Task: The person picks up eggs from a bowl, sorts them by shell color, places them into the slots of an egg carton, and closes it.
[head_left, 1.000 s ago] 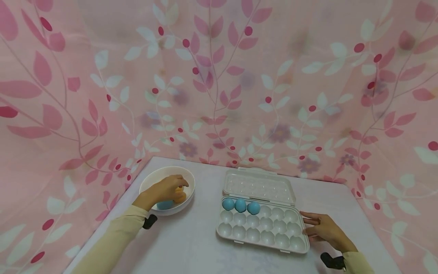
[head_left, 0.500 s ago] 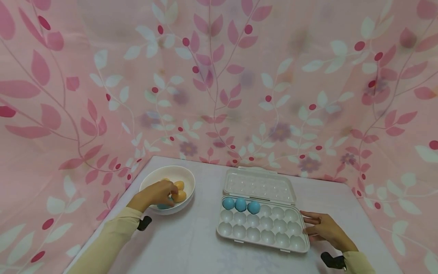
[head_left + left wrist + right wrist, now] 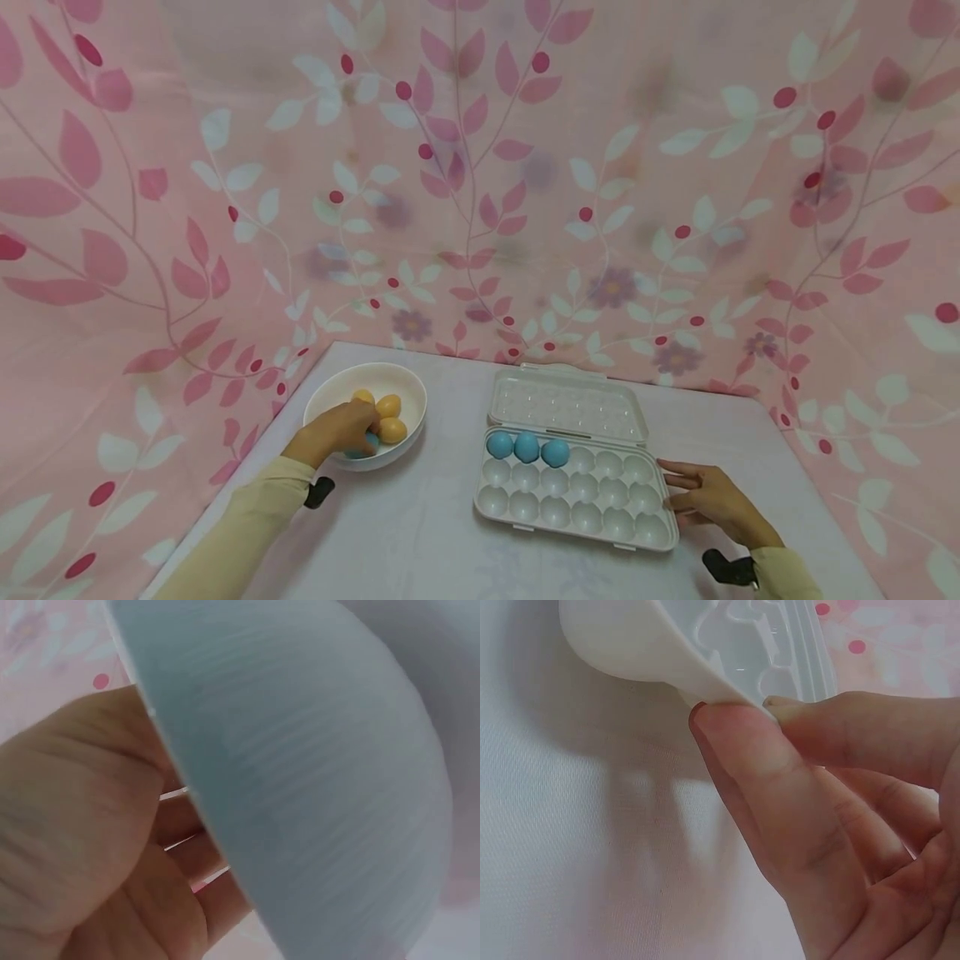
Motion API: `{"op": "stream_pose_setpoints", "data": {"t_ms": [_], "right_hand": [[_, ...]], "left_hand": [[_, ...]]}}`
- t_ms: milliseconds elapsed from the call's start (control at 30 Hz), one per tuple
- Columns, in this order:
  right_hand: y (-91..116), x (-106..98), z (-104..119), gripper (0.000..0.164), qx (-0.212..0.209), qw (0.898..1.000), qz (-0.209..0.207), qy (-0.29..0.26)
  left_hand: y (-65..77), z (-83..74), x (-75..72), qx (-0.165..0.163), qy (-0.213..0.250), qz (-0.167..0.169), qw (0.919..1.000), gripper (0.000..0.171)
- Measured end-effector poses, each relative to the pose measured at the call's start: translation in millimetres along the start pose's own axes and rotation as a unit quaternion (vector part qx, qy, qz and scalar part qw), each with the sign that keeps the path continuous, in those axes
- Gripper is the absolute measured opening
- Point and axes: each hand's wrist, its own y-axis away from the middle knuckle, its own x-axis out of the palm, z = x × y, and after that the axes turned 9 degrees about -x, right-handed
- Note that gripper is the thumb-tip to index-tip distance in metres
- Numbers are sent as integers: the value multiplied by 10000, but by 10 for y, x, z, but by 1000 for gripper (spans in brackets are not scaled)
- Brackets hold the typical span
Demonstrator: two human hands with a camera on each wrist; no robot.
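My left hand (image 3: 339,431) reaches into the white bowl (image 3: 414,385), its fingers bent down around a blue egg (image 3: 363,448) near the front. In the left wrist view the outer wall of the bowl hides the fingertips. Yellow eggs (image 3: 392,430) lie beside the fingers. To the right, a pale plastic egg carton (image 3: 525,507) stands with its lid folded back, three blue eggs (image 3: 527,447) in its back row. My right hand (image 3: 712,504) pinches the carton's right rim between thumb and finger, as the right wrist view shows closely.
A white cloth covers the table (image 3: 442,517). The transparent carton lid (image 3: 566,406) lies flat toward the back. Pink floral curtain (image 3: 480,208) rises behind the table and along both sides.
My left hand has lowered into the bowl and drawn back toward the blue egg, uncovering the yellow eggs. Its fingers have curled in. The right hand has stayed at the carton.
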Motion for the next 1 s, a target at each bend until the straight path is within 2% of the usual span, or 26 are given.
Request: {"op": "stream_pose_setpoints", "data": {"t_ms": [333, 700, 833, 1000], "right_hand": [[14, 5, -6, 77, -58, 10000, 28, -5], [23, 12, 61, 79, 25, 9999, -72, 104], [17, 22, 49, 78, 129, 9997, -177, 142], [10, 18, 37, 78, 64, 9998, -158, 127]], "left_hand": [[30, -9, 21, 15, -217, 37, 9998, 17], [-2, 13, 25, -518, -419, 315, 9973, 25], [-12, 13, 12, -619, -347, 332, 9969, 22], [-21, 45, 14, -554, -267, 307, 9976, 24]]}}
